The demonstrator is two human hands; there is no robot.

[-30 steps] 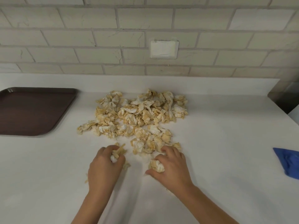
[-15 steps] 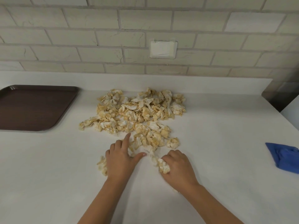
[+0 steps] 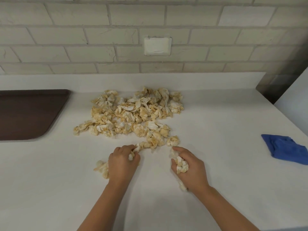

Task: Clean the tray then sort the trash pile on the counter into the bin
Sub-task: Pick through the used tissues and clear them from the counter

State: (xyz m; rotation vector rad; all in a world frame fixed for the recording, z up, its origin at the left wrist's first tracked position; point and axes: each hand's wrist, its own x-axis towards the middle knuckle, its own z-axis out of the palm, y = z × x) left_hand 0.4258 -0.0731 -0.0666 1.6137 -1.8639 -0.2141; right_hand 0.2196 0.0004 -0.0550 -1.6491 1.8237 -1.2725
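Both hands clutch crumpled wads: left hand (image 3: 123, 161), right hand (image 3: 187, 165). Overfull fists may shed scraps from the trash pile (image 3: 131, 114) at twelve o'clock.

Yellow-stained white trash pile (image 3: 131, 114), brown tray (image 3: 28, 114), blue cloth (image 3: 286, 148)

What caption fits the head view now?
Left hand and right hand each grip crumpled napkins beside the trash pile.
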